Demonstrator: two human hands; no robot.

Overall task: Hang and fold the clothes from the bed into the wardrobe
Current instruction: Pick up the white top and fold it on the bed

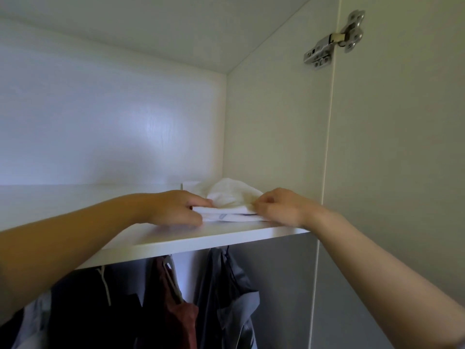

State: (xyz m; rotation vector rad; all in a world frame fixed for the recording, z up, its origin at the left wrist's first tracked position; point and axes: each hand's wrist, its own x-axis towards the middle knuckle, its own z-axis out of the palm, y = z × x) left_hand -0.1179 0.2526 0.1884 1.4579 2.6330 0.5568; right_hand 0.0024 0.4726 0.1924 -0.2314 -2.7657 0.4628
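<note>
A folded white garment (231, 206) lies on the wardrobe's top shelf (176, 241), near its right end, with a rumpled white piece bulging on top of it. My left hand (173, 207) grips the left edge of the folded stack, fingers curled around the layers. At the garment's right edge, my right hand (279, 206) pinches the cloth between closed fingers. Both forearms reach up over the shelf's front edge.
Below the shelf hang a dark garment (83, 311), a dark red garment (173, 311) and a grey shirt (229, 298) on hangers. The wardrobe's right side wall (274, 137) stands close to the garment. The open door (402, 147) with a metal hinge (334, 39) is at right.
</note>
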